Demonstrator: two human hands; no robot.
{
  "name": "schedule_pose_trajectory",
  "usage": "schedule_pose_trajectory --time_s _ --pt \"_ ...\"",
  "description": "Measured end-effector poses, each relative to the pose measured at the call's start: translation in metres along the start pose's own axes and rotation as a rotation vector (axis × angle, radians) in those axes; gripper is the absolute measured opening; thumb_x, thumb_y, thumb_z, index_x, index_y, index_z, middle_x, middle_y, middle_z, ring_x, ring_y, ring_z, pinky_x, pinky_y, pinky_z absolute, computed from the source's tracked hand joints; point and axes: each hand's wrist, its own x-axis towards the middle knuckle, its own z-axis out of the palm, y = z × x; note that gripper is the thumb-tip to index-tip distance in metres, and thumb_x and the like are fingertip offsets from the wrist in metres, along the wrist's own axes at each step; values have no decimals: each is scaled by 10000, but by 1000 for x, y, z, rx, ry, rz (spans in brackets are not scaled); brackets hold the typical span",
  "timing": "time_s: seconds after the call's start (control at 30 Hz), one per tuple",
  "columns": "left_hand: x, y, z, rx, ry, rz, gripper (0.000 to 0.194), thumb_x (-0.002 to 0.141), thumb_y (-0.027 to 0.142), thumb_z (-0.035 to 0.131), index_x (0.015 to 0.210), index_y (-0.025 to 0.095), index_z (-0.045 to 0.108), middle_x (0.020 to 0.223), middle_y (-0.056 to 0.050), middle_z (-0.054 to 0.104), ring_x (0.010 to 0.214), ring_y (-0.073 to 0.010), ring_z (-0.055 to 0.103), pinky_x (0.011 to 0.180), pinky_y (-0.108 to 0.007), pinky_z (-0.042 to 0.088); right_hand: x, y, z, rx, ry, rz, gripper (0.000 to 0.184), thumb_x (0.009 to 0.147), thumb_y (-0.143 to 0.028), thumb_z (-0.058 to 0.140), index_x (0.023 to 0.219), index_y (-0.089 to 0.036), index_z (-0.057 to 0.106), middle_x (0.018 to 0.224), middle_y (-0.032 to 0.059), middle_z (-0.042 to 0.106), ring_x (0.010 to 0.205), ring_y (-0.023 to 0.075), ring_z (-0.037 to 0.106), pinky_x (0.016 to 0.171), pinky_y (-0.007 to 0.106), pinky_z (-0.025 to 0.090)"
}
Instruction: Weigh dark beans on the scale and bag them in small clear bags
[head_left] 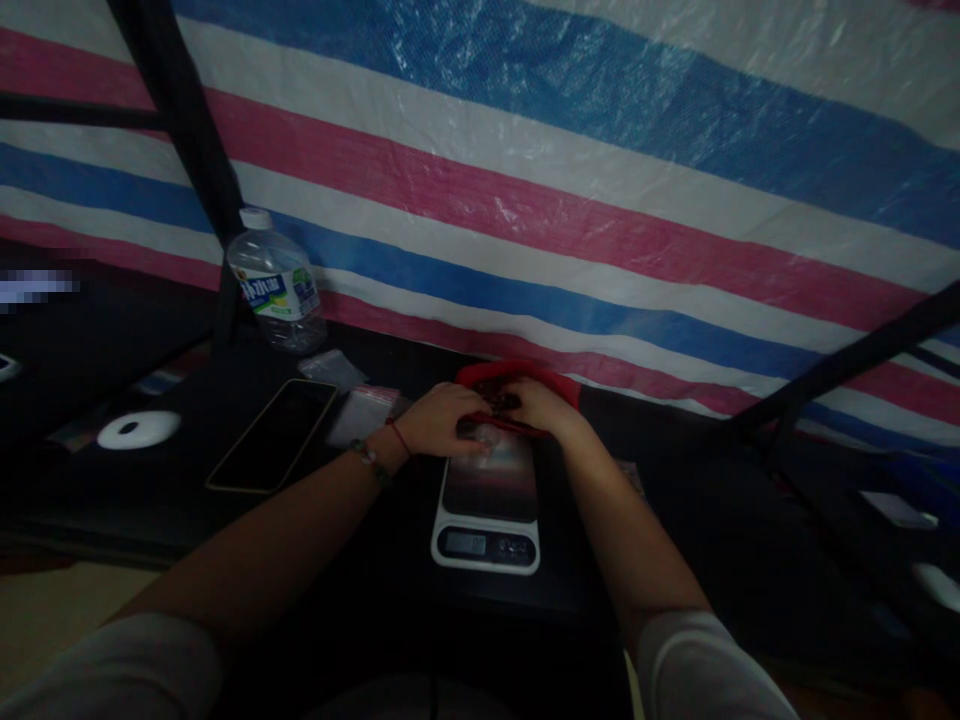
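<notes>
Left hand [441, 420], fingers bent, seems to steady the red bag [562, 386] at the far end of the digital scale [491, 497]; right hand [541, 408] curls among dark contents [504, 401]; I cannot tell whether either pinches any; the display [466, 543] faces near-side for reading.

The fingertips of the left hand [439, 420] and the right hand [544, 408] are hard to make out by the red bag [564, 388]. The dark bits [510, 402] in it are too small and dim to name. The hands and bag hide the far end of the scale [491, 500], and the number on its little screen [466, 543] is too fuzzy to read for sure. The right arm [611, 500] covers part of a small packet [631, 476]. The words on the bottle label [279, 293] are blurry. Big squares blur a pale thing [34, 287] on the left. The picture's edges cut off both sleeves [705, 670], a white thing [6, 367] at the left and a blue thing [926, 480] at the right.
</notes>
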Motion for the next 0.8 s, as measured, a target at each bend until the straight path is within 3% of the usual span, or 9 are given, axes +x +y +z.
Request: schedule_pose_trajectory --time_s 0.17,0.3,0.37,0.57,0.7,0.8 --pt "1 10 1 47 -37 -23 480 703 573 652 1035 226 655 971 -49 689 946 -240 599 871 -361 370 1 0 1 -36 -7 -42 229 808 -184 586 1006 -176 701 1024 75 711 871 172 640 773 226 445" --pt "3 14 4 38 -57 -72 353 741 509 635 972 245 670 945 -43 696 923 -234 608 869 -360 393 2 1 2 -87 15 14 254 776 -117 579 990 -162 707 990 86 719 870 192 648 767 242 442" --pt "5 14 8 24 -20 -122 332 771 473 611 1001 239 659 969 -54 690 943 -238 609 877 -363 415 3 3 3 -91 48 25 262 759 -78 571 961 -162 716 975 84 724 893 198 651 788 245 442" --pt "9 6 24 -6 250 -227 402 828 399 580 1159 170 579 1144 -90 636 1087 -243 569 978 -380 426 6 5 4 -14 118 16 280 753 -55 570 959 -167 724 986 71 728 925 195 658 832 240 452" --pt "12 -3 31 9 249 -276 383 837 373 572 1146 148 586 1114 -98 640 1065 -241 576 945 -365 464 7 2 4 44 196 13 286 798 -92 557 1034 -165 700 1038 78 714 951 195 650 867 259 455" --pt "13 -7 33 18 230 -303 406 819 362 594 1171 160 573 1123 -94 635 1069 -240 576 940 -357 472 6 1 7 60 167 -44 383 787 -155 620 1169 -175 636 1159 85 668 1027 207 623 912 279 445"
